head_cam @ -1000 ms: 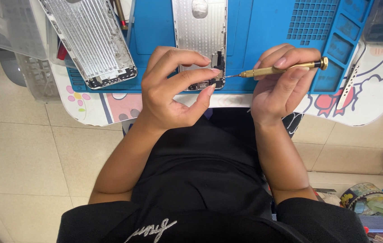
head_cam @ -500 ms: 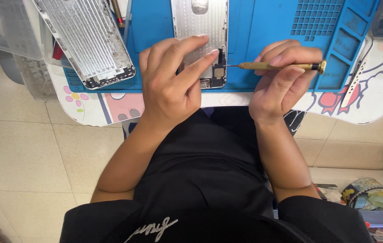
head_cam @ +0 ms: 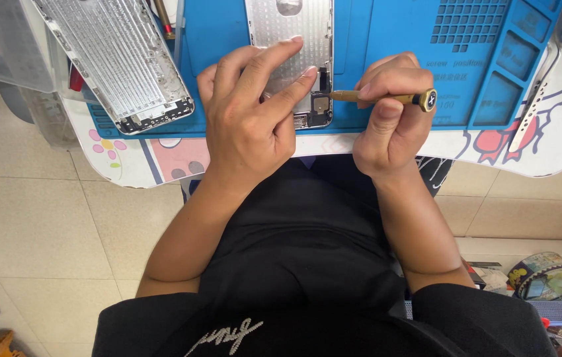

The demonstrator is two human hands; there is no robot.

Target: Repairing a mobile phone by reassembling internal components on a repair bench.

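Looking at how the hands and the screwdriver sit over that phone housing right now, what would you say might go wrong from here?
The gold-handled precision screwdriver in the right hand lies nearly flat, so its tip may slip across the silver metal phone housing and scratch the small parts at its lower end. The left hand steadies the housing with fingertips close to the tip and might get jabbed. The housing lies near the edge of the blue work mat, so a loosened screw could roll off.
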